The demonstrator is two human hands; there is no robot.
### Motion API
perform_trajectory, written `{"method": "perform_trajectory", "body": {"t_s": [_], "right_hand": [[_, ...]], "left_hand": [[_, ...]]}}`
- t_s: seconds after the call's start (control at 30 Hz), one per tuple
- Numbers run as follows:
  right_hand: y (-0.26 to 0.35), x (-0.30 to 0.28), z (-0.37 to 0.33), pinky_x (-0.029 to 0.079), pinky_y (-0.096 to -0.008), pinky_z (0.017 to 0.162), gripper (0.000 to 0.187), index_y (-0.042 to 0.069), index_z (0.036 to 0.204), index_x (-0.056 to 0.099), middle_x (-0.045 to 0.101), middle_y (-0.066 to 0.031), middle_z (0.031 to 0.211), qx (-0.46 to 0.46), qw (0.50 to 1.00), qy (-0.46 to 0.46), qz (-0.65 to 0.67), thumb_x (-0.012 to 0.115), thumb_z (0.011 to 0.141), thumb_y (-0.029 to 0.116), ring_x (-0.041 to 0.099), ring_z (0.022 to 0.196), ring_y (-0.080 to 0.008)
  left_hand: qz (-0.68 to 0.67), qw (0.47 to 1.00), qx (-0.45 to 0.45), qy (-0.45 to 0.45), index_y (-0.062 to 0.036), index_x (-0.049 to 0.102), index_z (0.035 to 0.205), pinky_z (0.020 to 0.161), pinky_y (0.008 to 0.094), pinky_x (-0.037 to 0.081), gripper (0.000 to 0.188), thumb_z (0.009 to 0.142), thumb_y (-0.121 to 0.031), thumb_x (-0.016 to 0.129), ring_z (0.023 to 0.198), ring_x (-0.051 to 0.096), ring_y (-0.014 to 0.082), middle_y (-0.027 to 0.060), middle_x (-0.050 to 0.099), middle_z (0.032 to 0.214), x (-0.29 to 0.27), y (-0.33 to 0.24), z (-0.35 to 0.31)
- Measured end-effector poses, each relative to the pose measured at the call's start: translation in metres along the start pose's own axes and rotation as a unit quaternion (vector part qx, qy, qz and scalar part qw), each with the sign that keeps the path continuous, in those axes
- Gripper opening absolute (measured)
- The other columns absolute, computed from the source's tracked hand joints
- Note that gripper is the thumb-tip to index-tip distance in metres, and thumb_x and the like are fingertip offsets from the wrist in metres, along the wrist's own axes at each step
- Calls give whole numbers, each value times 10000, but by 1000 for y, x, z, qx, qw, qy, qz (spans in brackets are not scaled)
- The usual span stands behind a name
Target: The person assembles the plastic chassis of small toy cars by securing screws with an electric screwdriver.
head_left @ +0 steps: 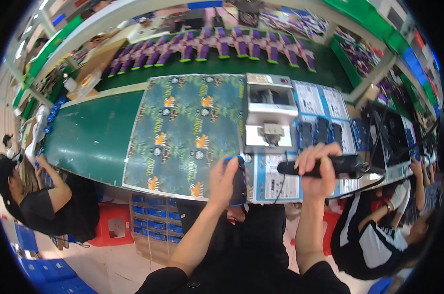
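Observation:
My left hand (223, 182) grips a long black part with a blue edge (239, 183), which looks like a toy car seen from its underside. It is held upright at the table's near edge. My right hand (317, 169) is wrapped around a black electric screwdriver (347, 166), held sideways with a cord trailing from it. Between and beyond my hands stands a grey and white screw feeder (271, 115). Several similar dark parts with blue edges (322, 131) lie on printed sheets to its right.
Patterned printed sheets (182, 132) cover the bench left of the feeder. A row of purple and pink parts (202, 45) lies along the green far surface. Below the table is a carton of blue pieces (155, 223). Co-workers sit at left (40, 201) and right (379, 240).

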State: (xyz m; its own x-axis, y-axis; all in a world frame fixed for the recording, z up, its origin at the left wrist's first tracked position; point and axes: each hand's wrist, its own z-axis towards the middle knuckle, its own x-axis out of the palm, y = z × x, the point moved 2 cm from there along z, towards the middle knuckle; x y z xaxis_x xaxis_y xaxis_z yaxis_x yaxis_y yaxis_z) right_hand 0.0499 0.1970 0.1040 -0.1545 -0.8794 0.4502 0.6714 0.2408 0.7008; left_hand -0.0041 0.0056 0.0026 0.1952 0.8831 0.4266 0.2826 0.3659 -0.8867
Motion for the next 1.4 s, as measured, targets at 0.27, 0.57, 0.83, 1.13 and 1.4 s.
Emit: {"method": "perform_trajectory", "body": {"t_s": [0.27, 0.57, 0.83, 1.13, 1.4], "right_hand": [[-14, 13, 61, 506, -325, 608, 152, 5, 925, 489, 560, -93, 676, -63, 998, 3, -11, 618, 888, 75, 553, 562, -165], [-19, 32, 40, 451, -226, 517, 190, 29, 866, 524, 582, -38, 665, -3, 991, 3, -136, 712, 836, 19, 559, 546, -84], [-21, 43, 58, 415, -225, 450, 185, 28, 838, 533, 556, -31, 585, 51, 988, -10, -147, 718, 835, 29, 533, 458, -99], [-2, 57, 25, 460, -341, 573, 192, 33, 945, 494, 501, -77, 670, -4, 994, 96, 51, 541, 933, 218, 496, 542, -178], [-13, 66, 4, 493, -350, 623, 260, 27, 959, 504, 545, -93, 705, -8, 994, 89, 69, 654, 889, 227, 550, 597, -199]], "left_hand": [[27, 999, 5, 25, -31, 556, 1079, 571, 274, 533, 304, 1007, -326, 544, 665, 644, 154, 103, 662, 841, 9, -3, 11], [23, 999, 9, 37, -24, 567, 1081, 641, 278, 531, 252, 997, -262, 565, 692, 644, 142, 95, 666, 851, -2, 14, -4], [62, 997, 25, 36, -18, 565, 1096, 641, 268, 525, 262, 999, -261, 561, 711, 639, 130, 82, 661, 850, -5, 19, 3], [18, 997, 69, 33, -13, 567, 1120, 656, 260, 529, 250, 968, -207, 613, 732, 639, 116, 67, 661, 896, -3, 11, 8], [45, 994, 101, 21, 5, 574, 1124, 659, 261, 532, 253, 965, -187, 615, 736, 642, 113, 68, 671, 890, -5, 17, 0]]}}
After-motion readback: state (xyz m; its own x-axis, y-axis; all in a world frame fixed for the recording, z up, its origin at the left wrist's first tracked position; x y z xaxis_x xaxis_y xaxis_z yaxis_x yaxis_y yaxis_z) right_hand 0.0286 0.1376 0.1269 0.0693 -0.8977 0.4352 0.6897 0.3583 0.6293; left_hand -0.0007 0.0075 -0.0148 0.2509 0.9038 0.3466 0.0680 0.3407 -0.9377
